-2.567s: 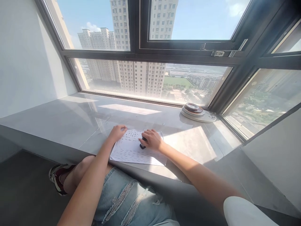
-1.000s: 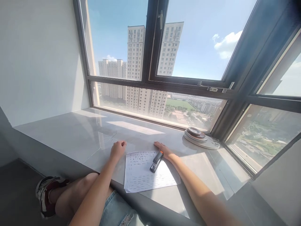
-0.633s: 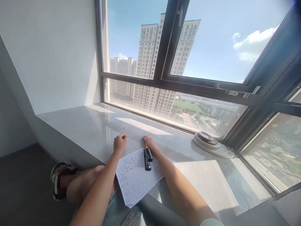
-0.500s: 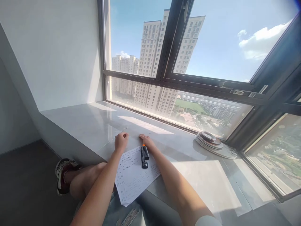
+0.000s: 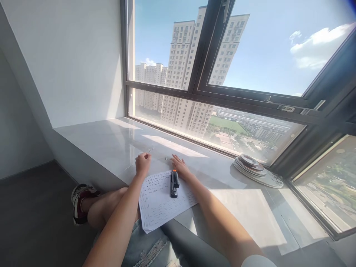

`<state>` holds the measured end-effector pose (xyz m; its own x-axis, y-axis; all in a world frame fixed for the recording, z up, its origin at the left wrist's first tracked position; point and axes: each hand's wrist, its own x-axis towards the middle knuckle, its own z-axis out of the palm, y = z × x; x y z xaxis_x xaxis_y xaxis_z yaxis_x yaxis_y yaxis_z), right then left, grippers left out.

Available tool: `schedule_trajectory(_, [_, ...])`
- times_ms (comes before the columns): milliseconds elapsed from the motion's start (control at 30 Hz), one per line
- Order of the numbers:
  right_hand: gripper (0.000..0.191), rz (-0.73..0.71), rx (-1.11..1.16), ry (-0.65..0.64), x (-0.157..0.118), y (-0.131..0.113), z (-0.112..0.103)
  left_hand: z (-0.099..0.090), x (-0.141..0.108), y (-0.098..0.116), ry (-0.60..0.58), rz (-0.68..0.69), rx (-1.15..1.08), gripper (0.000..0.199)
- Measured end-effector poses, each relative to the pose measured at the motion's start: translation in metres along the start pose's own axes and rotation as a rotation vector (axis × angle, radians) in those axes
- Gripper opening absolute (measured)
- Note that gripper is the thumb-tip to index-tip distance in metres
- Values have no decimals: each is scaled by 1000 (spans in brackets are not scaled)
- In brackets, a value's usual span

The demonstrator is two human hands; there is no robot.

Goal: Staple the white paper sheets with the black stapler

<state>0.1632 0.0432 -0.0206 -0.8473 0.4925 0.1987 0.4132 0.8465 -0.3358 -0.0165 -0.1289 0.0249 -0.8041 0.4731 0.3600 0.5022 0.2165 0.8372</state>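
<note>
On the stack of written paper sheets (image 5: 158,207) lies a black stapler (image 5: 174,187) with an orange tip at its far end. My left hand (image 5: 142,164) is closed at the sheets' far left edge, fingers curled in; whatever they may hold is hidden. Beyond the stapler, my right hand (image 5: 180,167) rests on the ledge with its fingers spread. Just left of those fingertips sits a tiny pale piece (image 5: 166,158), too small to name. The near part of the sheets reaches over the ledge's edge above my lap.
The tiled window ledge (image 5: 91,141) runs along a dark-framed window (image 5: 167,89). A stack of round plates or discs (image 5: 250,168) stands at the right by the glass. My crossed leg and shoe (image 5: 83,204) are at the lower left.
My right hand has drawn back slightly and its fingers have spread, leaving the tiny pale piece in view. My left hand stays closed. The whole view has shifted a little.
</note>
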Motion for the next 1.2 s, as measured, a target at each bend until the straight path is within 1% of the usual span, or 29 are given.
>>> schedule_trajectory(133, [44,110,-58,60,-18,31,-10,4,0,-2,-61,27,-33,26])
schedule_trajectory(267, [47,251,-159,138,-35,67,-23,12,-3,-4,-132,90,-4,30])
schedule_trajectory(400, [49,423,-210,171,-47,98,-37,27,-12,-4,-267,159,32,31])
schedule_trajectory(467, [49,458,-209,162,-52,109,-42,37,-20,-4,-354,241,49,27])
schedule_trajectory(567, [45,447,-198,173,-63,117,-46,54,-36,-4,-453,454,120,23])
schedule_trajectory(633, [40,460,-155,233,-71,117,-47,61,-44,-5,-490,525,208,27])
schedule_trajectory(733, [37,485,-84,323,-80,110,-51,63,-50,-7,-527,544,317,31])
schedule_trajectory(833, [40,462,-21,376,-83,99,-57,60,-49,-9,-541,557,342,35])
schedule_trajectory(900, [41,446,50,407,-85,90,-61,60,-47,-9,-569,594,330,38])
schedule_trajectory(933, [40,441,85,411,-88,86,-63,60,-46,-10,-593,618,319,41])
schedule_trajectory(1000, [37,420,181,375,-97,77,-65,63,-46,-10,-645,636,308,44])
schedule_trajectory(1100, [38,347,347,326,-117,60,-66,65,-47,-11,-679,560,342,46])
schedule_trajectory(1133, [41,335,372,323,-124,55,-66,65,-48,-10,-675,532,361,46])
schedule_trajectory(1200, [47,357,371,315,-136,47,-67,65,-50,-10,-656,505,391,48])
